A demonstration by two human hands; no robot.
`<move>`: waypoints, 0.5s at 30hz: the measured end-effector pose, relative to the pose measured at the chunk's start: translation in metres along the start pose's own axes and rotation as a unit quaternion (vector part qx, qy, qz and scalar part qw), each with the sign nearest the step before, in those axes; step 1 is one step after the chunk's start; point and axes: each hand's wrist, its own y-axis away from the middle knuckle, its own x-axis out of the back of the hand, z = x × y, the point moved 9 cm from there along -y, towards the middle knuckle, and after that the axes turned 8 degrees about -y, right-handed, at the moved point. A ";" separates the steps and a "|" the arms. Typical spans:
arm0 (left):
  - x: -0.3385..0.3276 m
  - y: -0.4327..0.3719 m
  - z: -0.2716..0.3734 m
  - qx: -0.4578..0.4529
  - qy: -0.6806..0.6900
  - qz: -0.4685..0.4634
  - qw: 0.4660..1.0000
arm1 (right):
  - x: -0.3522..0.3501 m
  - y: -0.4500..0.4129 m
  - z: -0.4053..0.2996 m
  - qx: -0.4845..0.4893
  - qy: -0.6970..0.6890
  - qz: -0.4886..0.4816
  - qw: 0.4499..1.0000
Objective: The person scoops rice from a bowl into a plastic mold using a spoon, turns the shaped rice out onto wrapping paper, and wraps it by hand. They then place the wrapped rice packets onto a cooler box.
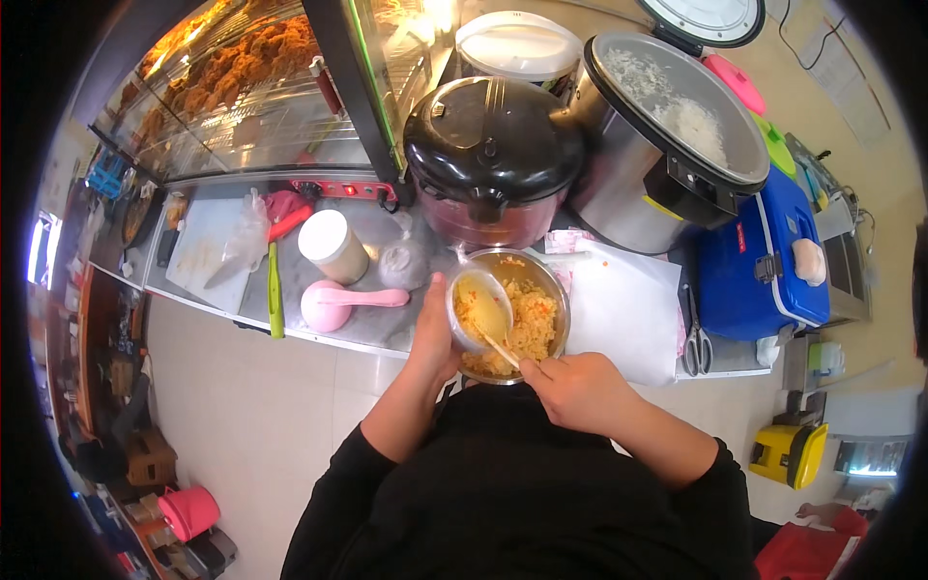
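Note:
My left hand [433, 330] grips the left side of a steel bowl [562, 297], together with a clear round container or bag opening at its rim. Yellow-orange seasoned rice [535, 312] fills much of the bowl. In my right hand [573, 384] is the handle of a pale spoon or paddle [500, 346], its head among the rice at the clear container. Left of the bowl lie a tied clear bag [403, 262], a pink scoop [326, 306] and a white-lidded jar [333, 246]. White paper [623, 312] lies to the right.
Behind the bowl stand a black-lidded cooker [493, 145] and an open rice cooker [652, 217]. A heated display case [246, 145] holds fried food at the back left. Scissors [697, 344] and a blue cooler [739, 268] are at right; a knife [232, 268] lies on a cutting board [210, 232].

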 end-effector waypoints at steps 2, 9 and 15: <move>-0.001 -0.002 0.000 -0.007 -0.012 -0.030 0.999 | 0.008 0.001 0.004 -0.013 -0.001 0.023 1.000; 0.008 0.002 0.000 -0.004 0.116 -0.078 0.990 | 0.064 0.023 0.065 -0.244 -0.280 0.219 0.902; 0.003 0.000 -0.004 -0.001 0.137 -0.104 0.985 | -0.020 0.020 0.100 -0.364 -0.555 0.082 0.744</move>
